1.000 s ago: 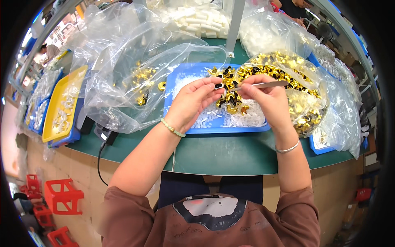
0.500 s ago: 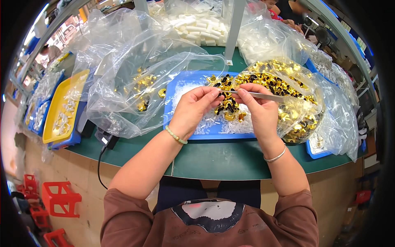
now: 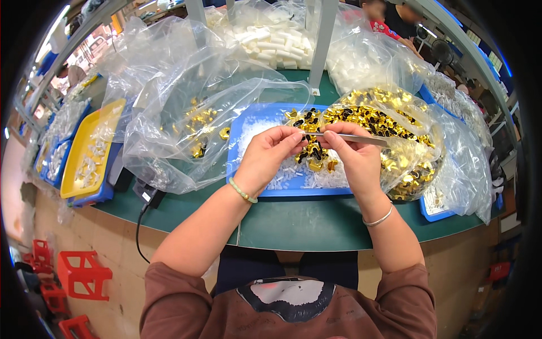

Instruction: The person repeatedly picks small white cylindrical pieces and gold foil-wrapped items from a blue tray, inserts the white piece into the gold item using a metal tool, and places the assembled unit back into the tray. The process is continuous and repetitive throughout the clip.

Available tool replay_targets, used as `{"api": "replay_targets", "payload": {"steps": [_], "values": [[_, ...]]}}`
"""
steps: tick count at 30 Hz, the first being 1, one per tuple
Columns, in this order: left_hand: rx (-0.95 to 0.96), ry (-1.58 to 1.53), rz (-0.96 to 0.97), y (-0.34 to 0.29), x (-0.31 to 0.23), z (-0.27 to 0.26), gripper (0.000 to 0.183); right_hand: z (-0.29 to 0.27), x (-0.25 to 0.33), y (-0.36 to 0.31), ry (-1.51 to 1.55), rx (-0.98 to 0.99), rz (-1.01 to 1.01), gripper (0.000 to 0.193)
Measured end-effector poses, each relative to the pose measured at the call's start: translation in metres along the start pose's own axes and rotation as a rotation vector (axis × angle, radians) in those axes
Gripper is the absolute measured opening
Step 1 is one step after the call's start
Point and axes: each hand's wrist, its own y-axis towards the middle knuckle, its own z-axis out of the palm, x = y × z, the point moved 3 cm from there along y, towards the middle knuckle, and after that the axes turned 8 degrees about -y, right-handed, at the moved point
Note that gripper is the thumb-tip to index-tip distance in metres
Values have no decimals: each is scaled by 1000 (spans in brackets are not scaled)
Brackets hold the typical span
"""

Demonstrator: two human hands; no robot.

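Observation:
My right hand (image 3: 357, 151) pinches a pair of metal tweezers (image 3: 370, 139), whose broad end sticks out to the right and whose thin end points left. That thin end reaches the fingertips of my left hand (image 3: 270, 151), closed in a pinch on a tiny piece I cannot make out. Both hands are over a blue tray (image 3: 271, 193). Small translucent white tubes (image 3: 251, 130) lie in it, with a heap of shiny gold and black curved pieces (image 3: 316, 164) in the middle, partly behind my fingers.
A clear bag of gold pieces (image 3: 406, 175) bulges at the right; another clear bag (image 3: 164, 121) lies left. White cylinders (image 3: 271, 42) are piled behind a metal post (image 3: 323, 48). A yellow tray (image 3: 72, 183) stands far left, near a black adapter (image 3: 148, 194). People are at the back right.
The tweezers and both hands sit slightly lower in the picture, along with the whole bench. My fingertips have come a little closer together; the grips look the same.

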Motion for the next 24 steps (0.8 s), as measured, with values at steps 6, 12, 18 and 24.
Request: {"api": "replay_targets", "payload": {"steps": [6, 12, 18, 24], "values": [[2, -99, -37, -1, 0, 1, 25, -1, 3, 0, -15, -10, 3, 19], [57, -40, 20, -2, -6, 3, 31, -2, 2, 1, -21, 4, 38, 19], [96, 48, 39, -2, -2, 3, 35, -1, -3, 2, -13, -10, 41, 20], [80, 96, 70, -1, -1, 2, 34, 0, -5, 4, 8, 3, 81, 20]]}}
